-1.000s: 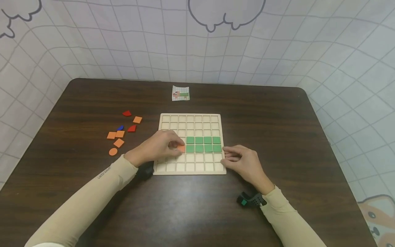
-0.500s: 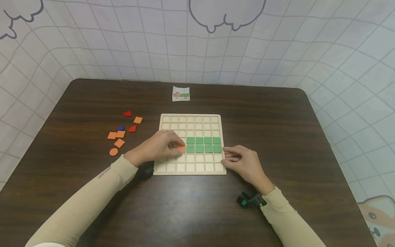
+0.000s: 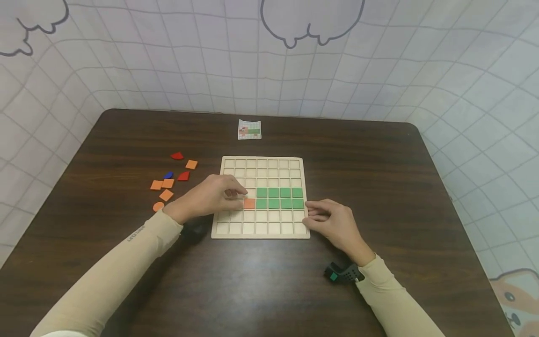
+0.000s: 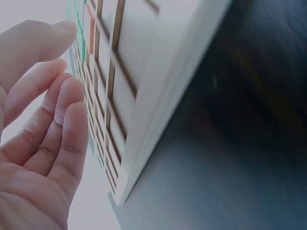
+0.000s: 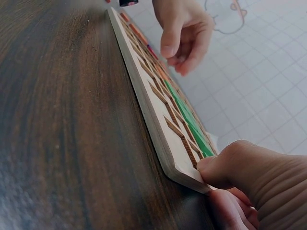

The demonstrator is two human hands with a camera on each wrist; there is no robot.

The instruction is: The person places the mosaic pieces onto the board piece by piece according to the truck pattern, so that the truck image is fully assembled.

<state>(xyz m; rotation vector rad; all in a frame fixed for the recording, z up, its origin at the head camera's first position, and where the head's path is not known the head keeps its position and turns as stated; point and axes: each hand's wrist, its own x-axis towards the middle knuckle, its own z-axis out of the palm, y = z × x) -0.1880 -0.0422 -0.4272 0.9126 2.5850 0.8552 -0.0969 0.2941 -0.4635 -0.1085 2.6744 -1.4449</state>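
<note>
A pale wooden grid board (image 3: pixel 273 228) lies on the table, with two rows of green square tiles (image 3: pixel 273 192) set in its cells. One orange square tile (image 3: pixel 250 203) sits in a cell at the left end of the lower green row. Just left of that tile is my left hand (image 3: pixel 210 196), over the board, with thumb and fingers apart and nothing between them; the left wrist view shows the fingers loosely bent. My right hand (image 3: pixel 332 222) holds the board's right edge, its thumb on the rim and its fingers against the side in the right wrist view.
Left of the board lie loose pieces: several orange squares (image 3: pixel 166 195), an orange circle (image 3: pixel 158 206), red quarter-circle pieces (image 3: pixel 183 176) and a blue piece (image 3: pixel 168 175). Behind the board is a small printed pattern card (image 3: pixel 249 130) on the dark wooden table (image 3: pixel 261 281).
My left hand has let go of the orange tile and drawn slightly left, so the tile shows in its cell. The right hand stays at the board's edge.
</note>
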